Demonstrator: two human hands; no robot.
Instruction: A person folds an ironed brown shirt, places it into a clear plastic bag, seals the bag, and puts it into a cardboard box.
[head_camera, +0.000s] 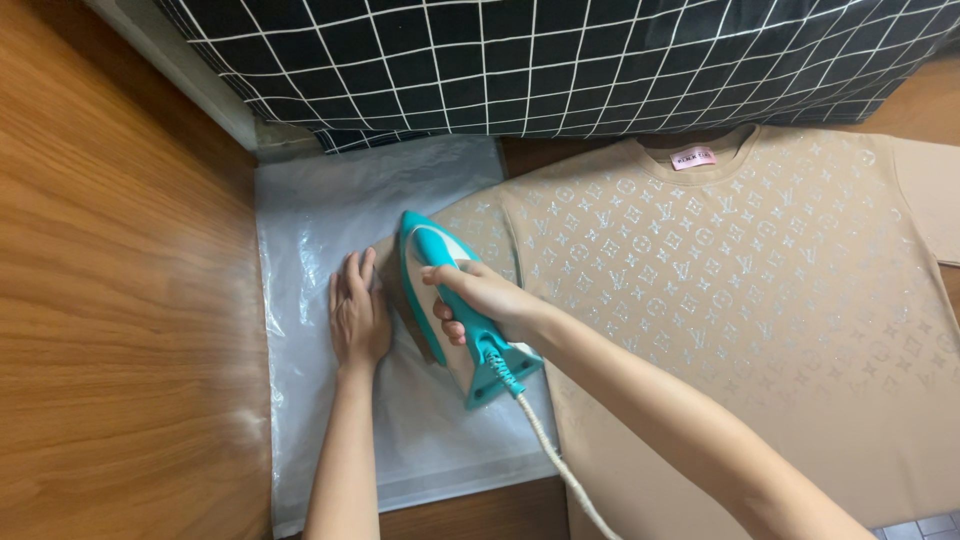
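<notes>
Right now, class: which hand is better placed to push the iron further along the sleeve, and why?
The right hand: it already grips the iron by its handle. The left hand lies flat beside it, at the sleeve end on the plastic sheet, with no hold on the iron.

Iron (455, 300) on sleeve (470, 225), over plastic sheet (320, 200)

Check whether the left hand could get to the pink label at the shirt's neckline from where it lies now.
Probably not directly. The left hand lies flat on the clear plastic sheet, and the iron, gripped by the right hand, stands between it and the pink label.
</notes>
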